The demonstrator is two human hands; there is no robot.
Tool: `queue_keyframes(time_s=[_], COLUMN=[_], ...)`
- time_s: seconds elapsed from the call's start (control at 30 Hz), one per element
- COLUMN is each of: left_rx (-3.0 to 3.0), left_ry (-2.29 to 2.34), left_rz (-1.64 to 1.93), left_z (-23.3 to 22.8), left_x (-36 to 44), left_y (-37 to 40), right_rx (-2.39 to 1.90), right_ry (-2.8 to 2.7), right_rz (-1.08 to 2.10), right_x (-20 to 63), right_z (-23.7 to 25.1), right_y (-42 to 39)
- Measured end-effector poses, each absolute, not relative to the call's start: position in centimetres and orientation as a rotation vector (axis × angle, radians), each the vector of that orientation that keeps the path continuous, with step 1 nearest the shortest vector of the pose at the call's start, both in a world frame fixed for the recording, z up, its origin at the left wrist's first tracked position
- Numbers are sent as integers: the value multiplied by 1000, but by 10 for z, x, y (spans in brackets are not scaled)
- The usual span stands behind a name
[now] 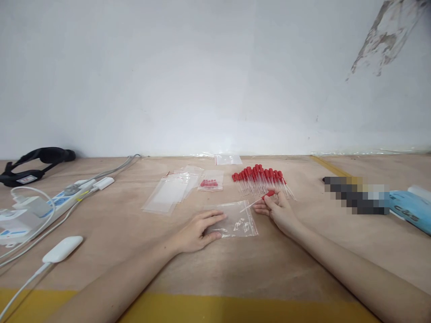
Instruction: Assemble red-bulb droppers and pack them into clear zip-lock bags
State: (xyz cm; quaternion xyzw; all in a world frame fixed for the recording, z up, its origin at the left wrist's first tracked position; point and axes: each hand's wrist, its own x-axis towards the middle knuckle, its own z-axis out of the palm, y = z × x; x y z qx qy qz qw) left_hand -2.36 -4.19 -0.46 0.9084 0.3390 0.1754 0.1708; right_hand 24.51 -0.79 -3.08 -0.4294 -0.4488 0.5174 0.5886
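Note:
My right hand [274, 209] pinches a dropper [268, 195] by its red bulb. The dropper's thin clear tube points left, over the opening end of a clear zip bag [237, 220]. That bag lies flat on the table, its red-lined edge facing right. Across its left end rests my left hand [198, 229], thumb and fingers apart and touching the plastic. Just behind my right hand lies a fanned pile of droppers [259, 175], red bulbs toward the wall. A small bag [210, 183] with several red bulbs in it sits behind the flat bag.
To the left are a stack of clear bags [164, 193], a power strip [57, 204] with cables, a white charger-like device [63, 249] and a black headset [37, 163]. On the right lies a blue packet [411, 208] beside a blurred dark object [357, 195]. The wall [202, 80] stands behind.

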Motion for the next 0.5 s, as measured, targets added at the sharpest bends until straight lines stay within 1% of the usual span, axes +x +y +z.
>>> queue_keyframes(time_s=[0.13,0.33,0.5], left_rx=[2584,2594,2605], left_ry=[975,938,924], left_rz=[474,487,496], left_z=[-2,-2,-4], left_x=[-23,-23,-23], left_y=[-42,-42,-40], right_rx=[-980,-935,-846], right_ry=[-1068,-1426,-1562], right_rz=[1324,1388,1474], right_x=[248,255,254], right_z=[-30,-23,-18], right_y=[-12,-20,-24])
